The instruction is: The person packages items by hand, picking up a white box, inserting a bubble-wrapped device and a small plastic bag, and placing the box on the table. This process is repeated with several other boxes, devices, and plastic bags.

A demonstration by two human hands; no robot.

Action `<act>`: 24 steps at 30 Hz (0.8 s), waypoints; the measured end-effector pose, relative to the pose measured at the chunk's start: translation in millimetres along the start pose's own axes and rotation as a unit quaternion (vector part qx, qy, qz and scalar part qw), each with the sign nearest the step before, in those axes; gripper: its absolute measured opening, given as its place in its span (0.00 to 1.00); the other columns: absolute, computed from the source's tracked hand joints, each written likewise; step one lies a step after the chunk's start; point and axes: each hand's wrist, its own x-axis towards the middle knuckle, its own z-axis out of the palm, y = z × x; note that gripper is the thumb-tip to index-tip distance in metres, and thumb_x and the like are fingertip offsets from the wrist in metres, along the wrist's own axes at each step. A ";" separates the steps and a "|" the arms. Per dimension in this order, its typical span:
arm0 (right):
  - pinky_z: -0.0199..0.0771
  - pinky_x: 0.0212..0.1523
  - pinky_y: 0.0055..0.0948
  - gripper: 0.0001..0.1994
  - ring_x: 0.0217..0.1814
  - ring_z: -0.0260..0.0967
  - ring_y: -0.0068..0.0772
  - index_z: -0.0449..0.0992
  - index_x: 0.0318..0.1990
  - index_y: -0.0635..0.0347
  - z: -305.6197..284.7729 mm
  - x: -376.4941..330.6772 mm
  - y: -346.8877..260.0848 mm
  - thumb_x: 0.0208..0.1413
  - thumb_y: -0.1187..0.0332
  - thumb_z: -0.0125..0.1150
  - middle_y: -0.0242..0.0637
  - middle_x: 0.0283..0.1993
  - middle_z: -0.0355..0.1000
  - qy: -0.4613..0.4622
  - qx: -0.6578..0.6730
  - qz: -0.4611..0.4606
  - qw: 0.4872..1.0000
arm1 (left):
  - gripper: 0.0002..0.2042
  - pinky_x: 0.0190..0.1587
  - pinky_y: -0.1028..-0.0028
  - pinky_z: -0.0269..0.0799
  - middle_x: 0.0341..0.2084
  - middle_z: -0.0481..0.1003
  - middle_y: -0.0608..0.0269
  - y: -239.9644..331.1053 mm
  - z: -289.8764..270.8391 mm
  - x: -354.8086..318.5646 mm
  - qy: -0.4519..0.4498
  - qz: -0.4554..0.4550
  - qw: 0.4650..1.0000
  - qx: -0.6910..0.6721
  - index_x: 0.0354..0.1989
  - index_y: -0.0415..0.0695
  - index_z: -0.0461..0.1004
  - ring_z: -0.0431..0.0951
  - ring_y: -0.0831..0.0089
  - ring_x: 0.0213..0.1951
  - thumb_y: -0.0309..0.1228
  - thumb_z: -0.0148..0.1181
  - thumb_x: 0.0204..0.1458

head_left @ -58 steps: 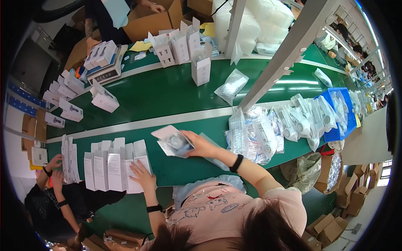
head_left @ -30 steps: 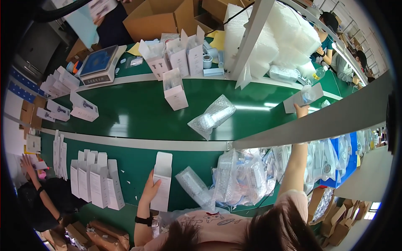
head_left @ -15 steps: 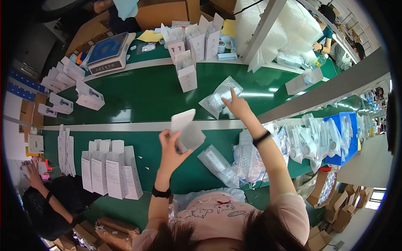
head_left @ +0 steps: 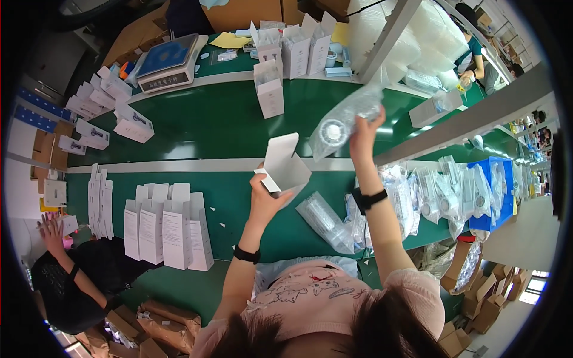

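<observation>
My left hand (head_left: 267,201) grips a white carton (head_left: 292,174) by its side, its top flap standing up and its mouth open. To the right, my right hand (head_left: 365,136) is closed on the edge of a bubble-wrap bag (head_left: 346,116), lifted over the green belt (head_left: 209,131). Through the plastic shows a white device with a round end; its exact kind is unclear. Bag and carton are apart. Another bubble-wrapped pack (head_left: 325,222) lies on the table below the carton, beside more wrapped pieces (head_left: 397,200).
Several flat-fronted white cartons (head_left: 174,230) stand at the left, beside a stack of folded cartons (head_left: 100,203). Beyond the belt are a scale (head_left: 167,64) and filled cartons (head_left: 296,51). A grey post (head_left: 471,122) slants across the right, near a blue bin (head_left: 500,194). A co-worker's hand (head_left: 52,232) shows far left.
My right hand has taken hold of the bubble-wrap bag and raised it off the belt, turning its round end into view. The left hand has shifted the carton slightly right.
</observation>
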 end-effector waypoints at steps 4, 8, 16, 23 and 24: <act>0.65 0.38 0.25 0.33 0.42 0.58 0.27 0.43 0.57 0.51 27.6 -65.8 -58.8 0.42 0.77 0.51 0.37 0.49 0.53 0.013 0.113 -0.059 0.992 | 0.37 0.48 0.64 0.60 0.52 0.52 0.42 -4.2 4.0 0.3 -0.003 -0.021 0.999 -0.034 0.41 0.44 0.44 0.61 0.56 0.49 0.24 0.69 0.27; 0.58 0.51 0.31 0.35 0.52 0.54 0.35 0.43 0.56 0.54 51.3 -114.6 -35.9 0.41 0.77 0.55 0.39 0.51 0.53 -0.002 -0.039 -0.049 0.998 | 0.36 0.46 0.66 0.63 0.52 0.52 0.41 -0.8 6.1 -8.2 -0.004 -0.046 0.999 -0.006 0.41 0.44 0.45 0.63 0.55 0.48 0.23 0.68 0.28; 0.54 0.53 0.41 0.18 0.52 0.54 0.50 0.69 0.40 0.55 35.0 -149.2 -14.8 0.37 0.70 0.62 0.46 0.50 0.57 -0.295 -0.543 -0.336 0.710 | 0.36 0.49 0.67 0.61 0.51 0.52 0.41 -23.0 3.1 -19.8 0.087 0.013 0.995 -0.039 0.41 0.45 0.45 0.61 0.55 0.49 0.24 0.69 0.28; 0.63 0.45 0.38 0.10 0.46 0.62 0.43 0.71 0.32 0.61 -86.4 -105.6 -38.7 0.38 0.74 0.56 0.40 0.38 0.67 -0.161 -0.602 -0.203 0.755 | 0.38 0.51 0.66 0.57 0.51 0.52 0.45 -30.3 -16.7 -57.6 0.093 0.006 0.995 -0.034 0.42 0.46 0.45 0.59 0.59 0.50 0.24 0.70 0.27; 0.58 0.48 0.45 0.09 0.46 0.62 0.41 0.71 0.31 0.60 -112.4 -93.6 -41.4 0.38 0.73 0.55 0.39 0.37 0.68 -0.150 -0.730 -0.198 0.636 | 0.39 0.51 0.66 0.57 0.49 0.53 0.48 -31.0 -17.3 -61.6 0.108 -0.011 0.992 -0.057 0.43 0.47 0.45 0.59 0.61 0.50 0.24 0.70 0.26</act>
